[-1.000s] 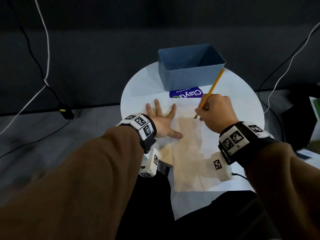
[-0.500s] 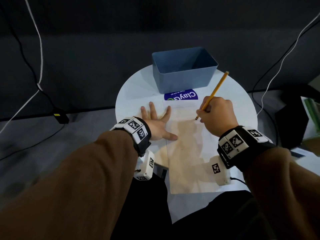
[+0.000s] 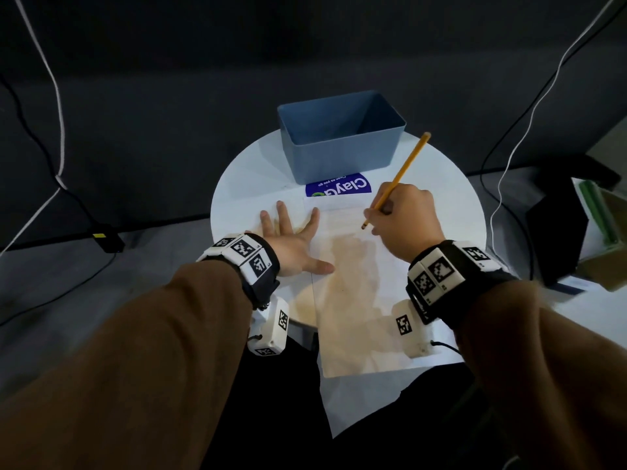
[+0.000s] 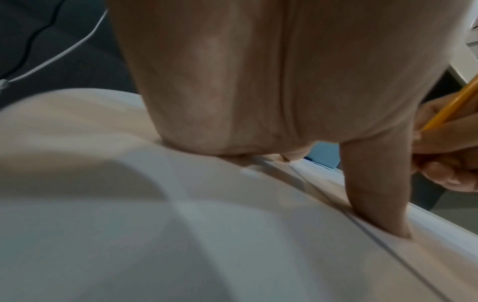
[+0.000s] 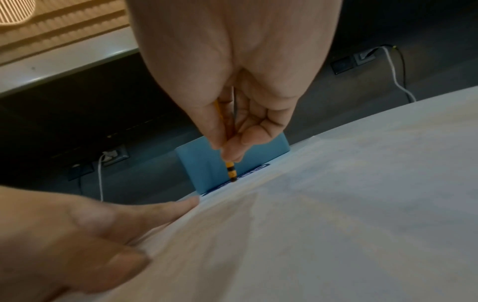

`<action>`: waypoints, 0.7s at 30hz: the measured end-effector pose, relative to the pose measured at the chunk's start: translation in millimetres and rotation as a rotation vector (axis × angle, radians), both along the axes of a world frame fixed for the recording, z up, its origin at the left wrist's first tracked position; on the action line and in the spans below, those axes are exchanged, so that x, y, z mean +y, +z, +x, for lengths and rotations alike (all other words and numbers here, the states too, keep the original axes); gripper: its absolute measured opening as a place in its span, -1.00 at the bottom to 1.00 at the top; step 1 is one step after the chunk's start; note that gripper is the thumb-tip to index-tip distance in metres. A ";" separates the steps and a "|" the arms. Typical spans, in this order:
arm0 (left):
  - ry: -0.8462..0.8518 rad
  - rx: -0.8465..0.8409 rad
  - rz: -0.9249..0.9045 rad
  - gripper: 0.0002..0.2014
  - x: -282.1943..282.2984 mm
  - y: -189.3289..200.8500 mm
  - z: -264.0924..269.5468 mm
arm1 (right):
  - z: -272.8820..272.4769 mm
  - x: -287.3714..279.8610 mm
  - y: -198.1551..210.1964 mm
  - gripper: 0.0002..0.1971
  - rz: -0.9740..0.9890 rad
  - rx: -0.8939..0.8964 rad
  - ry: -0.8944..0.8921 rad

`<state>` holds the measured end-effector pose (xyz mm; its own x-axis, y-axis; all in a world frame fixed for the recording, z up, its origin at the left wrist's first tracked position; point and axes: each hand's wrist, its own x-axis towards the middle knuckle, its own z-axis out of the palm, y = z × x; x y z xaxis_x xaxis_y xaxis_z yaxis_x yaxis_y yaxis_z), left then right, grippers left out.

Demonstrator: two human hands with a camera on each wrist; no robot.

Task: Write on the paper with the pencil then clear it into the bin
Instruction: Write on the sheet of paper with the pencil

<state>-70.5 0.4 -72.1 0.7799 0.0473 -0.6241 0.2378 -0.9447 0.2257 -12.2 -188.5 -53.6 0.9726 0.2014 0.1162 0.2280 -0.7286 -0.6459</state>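
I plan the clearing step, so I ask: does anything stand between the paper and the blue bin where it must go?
Nothing visible blocks the way. The bin stands just beyond the far edge of the paper, open on top, and looks empty. Only a blue label lies flat between them.

Dim room — wrist views soft, blurred, edges warped.
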 end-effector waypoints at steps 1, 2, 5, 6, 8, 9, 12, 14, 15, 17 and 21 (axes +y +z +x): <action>-0.003 -0.003 0.005 0.12 0.1 -0.2 -0.4 | -1.7 5.2 -1.3 -0.86 0.003 0.004 0.025; -0.005 -0.008 0.009 0.13 0.2 -0.6 -1.0 | -2.8 10.5 -3.8 -0.86 0.003 0.010 0.053; -0.002 -0.022 0.003 0.13 1.2 -1.5 -2.4 | -1.8 15.9 -11.0 -0.84 -0.043 0.026 0.118; 0.002 -0.022 -0.004 0.13 1.3 -1.6 -2.5 | -0.4 13.3 -11.5 -0.83 -0.069 0.025 0.114; 0.004 -0.017 -0.010 0.13 1.6 -1.7 -2.0 | 3.5 4.1 -8.6 -0.82 -0.127 0.010 0.078; 0.004 -0.012 -0.009 0.12 1.8 -1.7 -1.7 | 5.0 -0.6 -6.0 -0.81 -0.136 0.005 0.060; 0.002 -0.004 -0.007 0.12 1.0 -1.3 -0.1 | 5.0 -3.8 -0.3 -0.79 -0.079 -0.010 0.085; 0.004 -0.005 -0.003 0.13 0.7 -0.9 -0.5 | 1.3 4.6 -1.0 -0.80 -0.055 0.002 0.129; 0.006 -0.007 -0.001 0.13 0.3 -0.7 -1.2 | -0.7 9.5 -2.9 -0.82 -0.053 0.014 0.146; 0.004 -0.016 0.007 0.13 -0.1 -0.6 -2.2 | -1.6 16.0 -6.7 -0.86 -0.053 0.026 0.155; 0.011 -0.017 -0.013 0.13 1.1 -0.7 -2.3 | 5.3 5.5 -5.1 -0.89 -0.124 0.036 0.058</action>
